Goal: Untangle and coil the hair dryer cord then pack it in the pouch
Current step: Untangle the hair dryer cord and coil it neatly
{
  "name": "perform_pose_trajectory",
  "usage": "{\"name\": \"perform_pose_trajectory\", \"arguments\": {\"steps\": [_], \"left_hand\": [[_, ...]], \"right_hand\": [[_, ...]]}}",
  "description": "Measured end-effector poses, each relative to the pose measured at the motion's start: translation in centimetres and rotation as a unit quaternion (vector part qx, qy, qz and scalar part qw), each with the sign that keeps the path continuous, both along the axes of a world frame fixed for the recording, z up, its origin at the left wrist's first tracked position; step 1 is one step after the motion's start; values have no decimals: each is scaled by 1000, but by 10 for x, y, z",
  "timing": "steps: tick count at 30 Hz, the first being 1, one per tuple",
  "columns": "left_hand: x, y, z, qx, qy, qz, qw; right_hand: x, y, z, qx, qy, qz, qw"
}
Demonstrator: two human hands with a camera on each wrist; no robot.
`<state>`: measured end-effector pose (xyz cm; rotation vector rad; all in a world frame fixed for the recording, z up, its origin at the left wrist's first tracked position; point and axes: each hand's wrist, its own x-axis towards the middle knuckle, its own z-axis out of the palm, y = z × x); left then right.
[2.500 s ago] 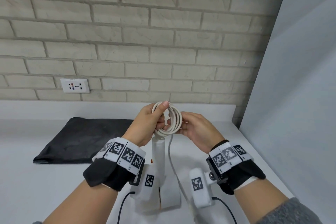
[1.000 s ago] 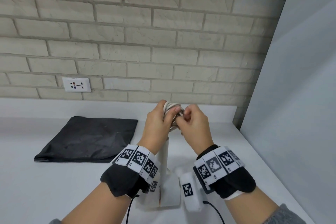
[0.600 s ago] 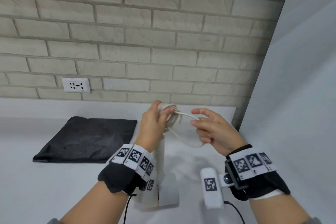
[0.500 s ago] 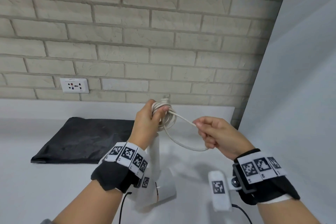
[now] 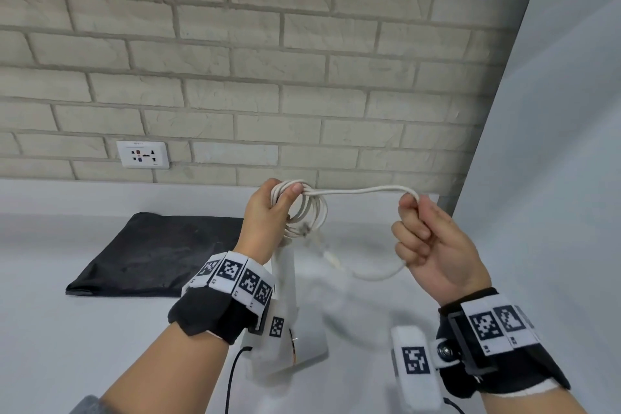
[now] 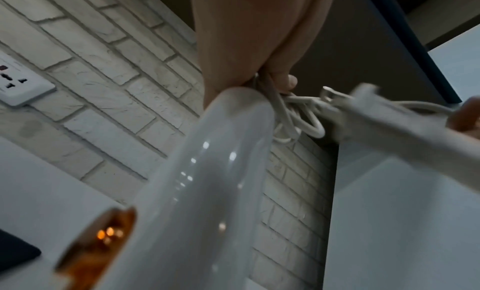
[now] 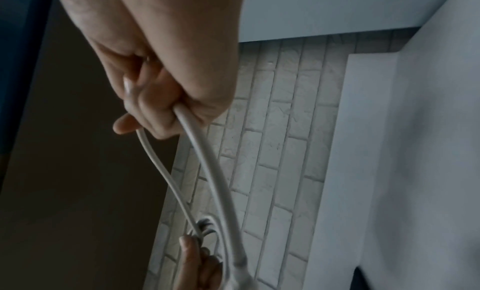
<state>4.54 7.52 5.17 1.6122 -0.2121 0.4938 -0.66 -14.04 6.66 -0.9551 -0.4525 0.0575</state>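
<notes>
Right hand (image 5: pixel 433 245) now pulled away toward 3 o'clock, drawing a strand of cord (image 5: pixel 356 191) out tight from the coil.

Half a second ago closer to the coil, with slack hanging; now stretched almost level. Left hand (image 5: pixel 268 218) clamped around the coiled loops at 12 o'clock, hair dryer (image 5: pixel 285 306) hanging below it over the tabletop (image 5: pixel 67 346). Right grip closed, pinching the bend of the strand. Probably tightening a wrap around the bundle, so coiling nearly finished. Black pouch (image 5: pixel 158 255) flat at 9 o'clock, not yet opened.
</notes>
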Motion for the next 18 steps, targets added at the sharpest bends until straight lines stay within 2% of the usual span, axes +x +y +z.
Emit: {"name": "perform_pose_trajectory", "arguments": {"steps": [3, 5, 8, 10, 11, 12, 15, 18], "left_hand": [[1, 3, -1, -21, 14, 11, 1000], [5, 8, -3, -80, 46, 10, 996], [8, 10, -4, -162, 76, -30, 983], [3, 3, -3, -164, 82, -55, 981], [-1, -2, -2, -161, 80, -64, 982], [-3, -7, -2, -154, 75, -69, 983], [-6, -13, -2, -143, 65, -69, 985], [-8, -11, 0, -193, 75, -85, 975]], "right_hand": [[-3, -4, -4, -60, 20, -26, 998], [2, -9, -15, -190, 17, -65, 980], [20, -11, -44, -422, -21, -146, 895], [29, -3, -58, -510, -59, -183, 838], [32, 4, -62, -521, -77, -192, 828], [33, 12, -63, -513, -92, -191, 832], [29, 38, -58, -433, -147, -185, 870], [30, 50, -59, -391, -181, -232, 872]]}}
